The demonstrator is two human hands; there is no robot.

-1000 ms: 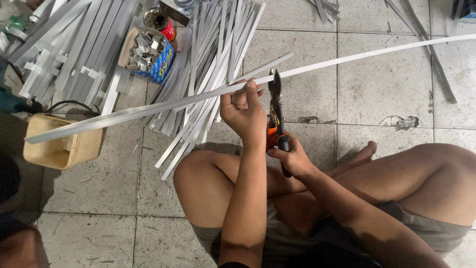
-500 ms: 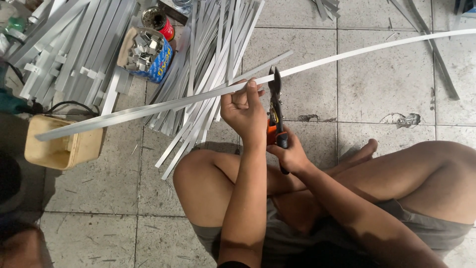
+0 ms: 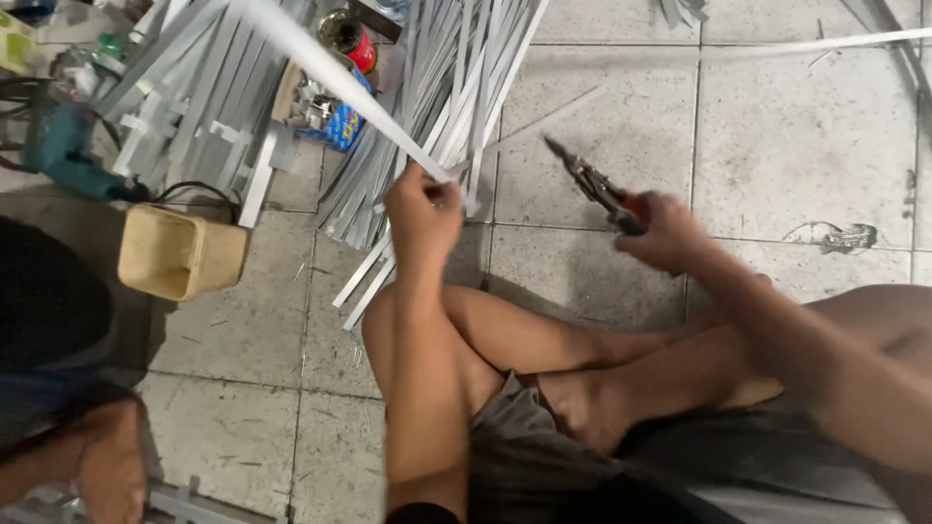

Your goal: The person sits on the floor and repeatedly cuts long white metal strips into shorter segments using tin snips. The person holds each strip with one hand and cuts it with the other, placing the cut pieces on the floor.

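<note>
Metal strip: a long pale strip (image 3: 335, 82) is gripped at its near end by the left hand (image 3: 422, 209), fingers closed tight around it.
Long axis: it runs up and to the left from the fist, over the pile of cut strips (image 3: 456, 87) on the tiled floor (image 3: 777, 126).
Snips: the right hand (image 3: 670, 233) is clenched on red-handled tin snips (image 3: 597, 184), the blades held clear of the strip and pointing toward it.
Nearer hand: the left; the snips hang well apart to the right.
Change: a moment earlier the strip lay almost level across both hands, with the snips at it.
Nearby: a tan box (image 3: 180, 254) and a blue power drill (image 3: 63, 155) sit to the left.
</note>
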